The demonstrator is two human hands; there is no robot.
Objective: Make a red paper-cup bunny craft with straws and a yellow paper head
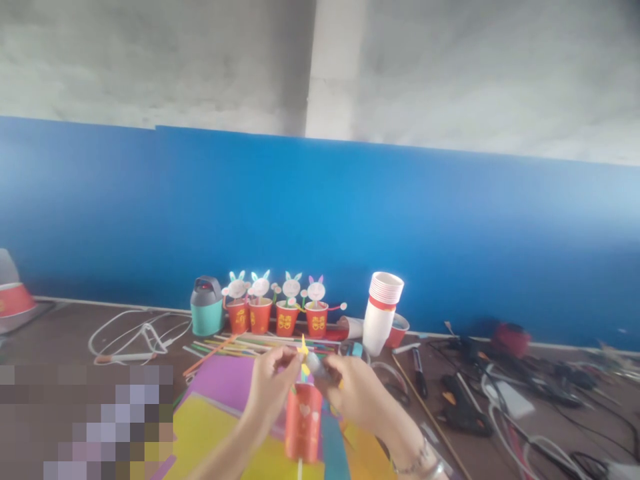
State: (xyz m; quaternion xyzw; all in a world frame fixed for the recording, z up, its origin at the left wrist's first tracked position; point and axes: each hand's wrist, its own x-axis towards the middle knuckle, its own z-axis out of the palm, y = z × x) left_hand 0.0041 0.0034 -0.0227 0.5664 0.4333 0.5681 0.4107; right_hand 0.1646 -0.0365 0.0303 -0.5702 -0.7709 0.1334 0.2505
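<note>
Near the bottom centre, my left hand (278, 373) pinches a small yellow paper piece (303, 347) that points upward. My right hand (345, 383), with bracelets at its wrist, is closed around a greyish object (316, 367) whose tip meets the yellow piece; the object is blurred. Just below and between both hands is a red paper cup (303, 427) with pale heart marks, a white stick showing under it. Yellow paper (210, 433) and purple paper (225, 380) lie beneath my left arm.
Behind stand several red cups with rabbit figures (287, 319), a teal container (207, 313) and stacked white cups (383, 313). Coloured sticks (230, 345) lie before them. A black glue gun (463, 407) and tangled cables are at right, a white cable (145, 337) at left.
</note>
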